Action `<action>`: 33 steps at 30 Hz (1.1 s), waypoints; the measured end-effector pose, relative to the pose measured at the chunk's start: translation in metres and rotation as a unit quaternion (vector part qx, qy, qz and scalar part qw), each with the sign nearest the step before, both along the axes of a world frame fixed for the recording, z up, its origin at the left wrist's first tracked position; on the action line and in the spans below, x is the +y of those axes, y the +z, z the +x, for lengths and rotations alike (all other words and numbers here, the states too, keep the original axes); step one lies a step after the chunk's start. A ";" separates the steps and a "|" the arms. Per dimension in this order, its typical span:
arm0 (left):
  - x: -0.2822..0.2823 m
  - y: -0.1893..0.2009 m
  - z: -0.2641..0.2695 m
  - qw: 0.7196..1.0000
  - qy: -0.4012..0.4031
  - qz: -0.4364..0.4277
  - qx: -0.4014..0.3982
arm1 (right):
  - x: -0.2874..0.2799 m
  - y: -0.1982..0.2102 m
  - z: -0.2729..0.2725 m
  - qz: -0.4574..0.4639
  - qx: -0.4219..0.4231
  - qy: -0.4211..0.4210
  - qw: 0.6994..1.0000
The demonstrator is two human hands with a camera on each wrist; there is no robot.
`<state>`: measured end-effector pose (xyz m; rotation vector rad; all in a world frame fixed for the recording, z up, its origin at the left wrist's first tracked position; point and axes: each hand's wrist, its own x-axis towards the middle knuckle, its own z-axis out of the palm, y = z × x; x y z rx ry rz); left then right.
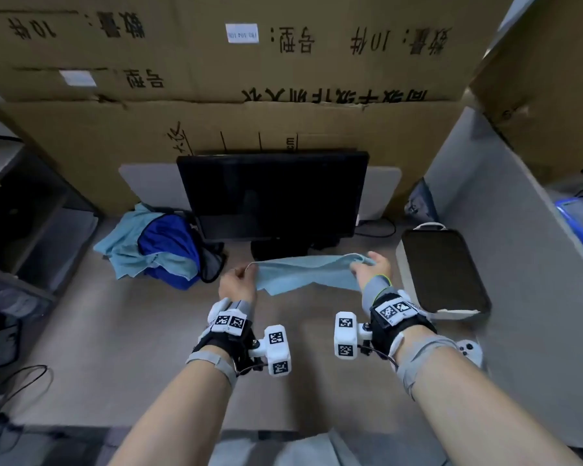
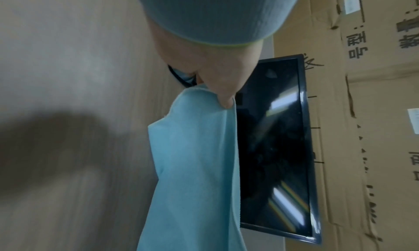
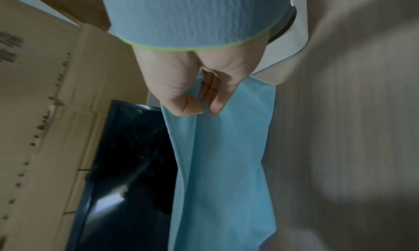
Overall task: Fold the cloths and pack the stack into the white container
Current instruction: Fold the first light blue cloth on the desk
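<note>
**Cloth stretched between 2 hands**

I see my left hand [image 1: 237, 284] pinching 1 end of the light blue cloth [image 1: 305, 272] and my right hand [image 1: 373, 269] gripping the other end, fingers curled round the bunched fabric. The cloth hangs taut between them above the desk [image 1: 122, 348], its lower edge sagging toward me. In the left wrist view only the thumb [image 2: 223, 93] shows clearly on the hem; the other fingers are hidden behind the cloth. The right wrist view shows the fingers [image 3: 215, 97] closed over a fold, blurred.

Left of my left hand lies a pile [image 1: 155, 248] of blue cloths; I cannot count them. Just right of my right hand sits the container [image 1: 443, 270], its inside dark, its near rim partly covered by my wrist. Beyond both hands stands a monitor [image 1: 273, 193], its base hidden by the cloth.
</note>
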<state>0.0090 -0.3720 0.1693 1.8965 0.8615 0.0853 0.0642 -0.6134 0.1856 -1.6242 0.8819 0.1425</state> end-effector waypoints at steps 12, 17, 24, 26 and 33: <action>-0.022 -0.011 -0.027 0.986 0.156 0.040 0.049 | -0.034 -0.063 -0.022 -0.051 0.126 0.025 0.990; -0.013 0.010 -0.004 0.985 0.160 0.050 0.027 | -0.036 -0.021 -0.005 -0.096 0.102 0.022 0.990; 0.010 0.097 0.047 0.975 0.133 0.045 -0.173 | -0.016 0.073 0.031 -0.123 -0.073 -0.029 0.989; 0.016 0.123 0.059 0.963 0.137 0.033 -0.228 | -0.004 0.097 0.037 -0.111 -0.132 -0.061 0.983; 0.035 0.156 0.068 0.946 0.114 0.007 -0.304 | 0.026 0.131 0.026 0.069 -0.237 -0.178 0.953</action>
